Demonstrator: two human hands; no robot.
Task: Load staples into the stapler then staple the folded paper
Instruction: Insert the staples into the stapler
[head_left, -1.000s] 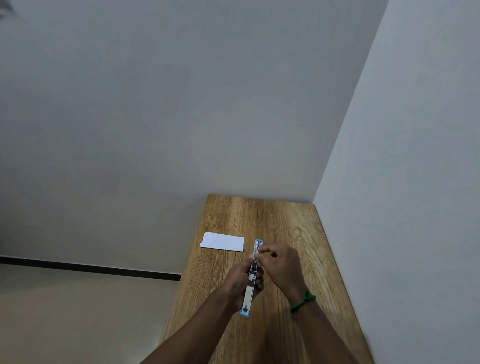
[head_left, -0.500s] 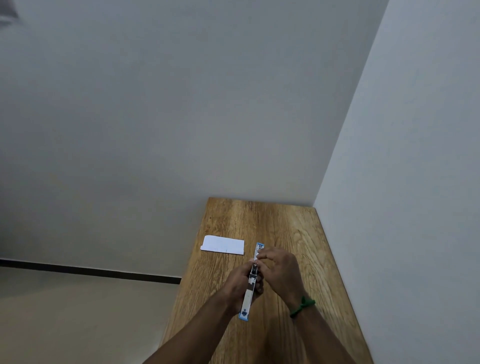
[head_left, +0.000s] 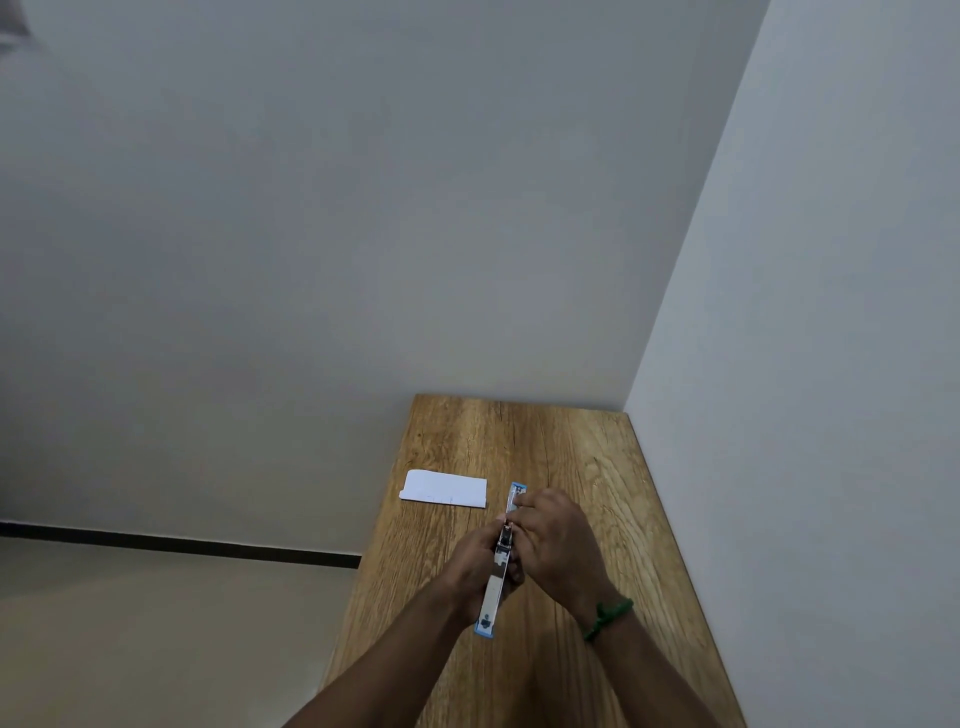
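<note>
Blue-edged stapler (head_left: 488, 605): left hand (head_left: 474, 564) clasps its middle, right hand (head_left: 560, 545) pinches its front.

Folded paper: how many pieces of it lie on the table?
1. The folded paper lies flat near the left edge of the table, left of the stapler that the left hand and right hand hold. Another piece beneath them could be hidden.

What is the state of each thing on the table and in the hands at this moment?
blue and silver stapler: swung open, nearly straight.
folded white paper: lying flat on the wooden table, untouched.
left hand: grips the stapler's near half.
right hand: fingers curled on the stapler's far half.
</note>
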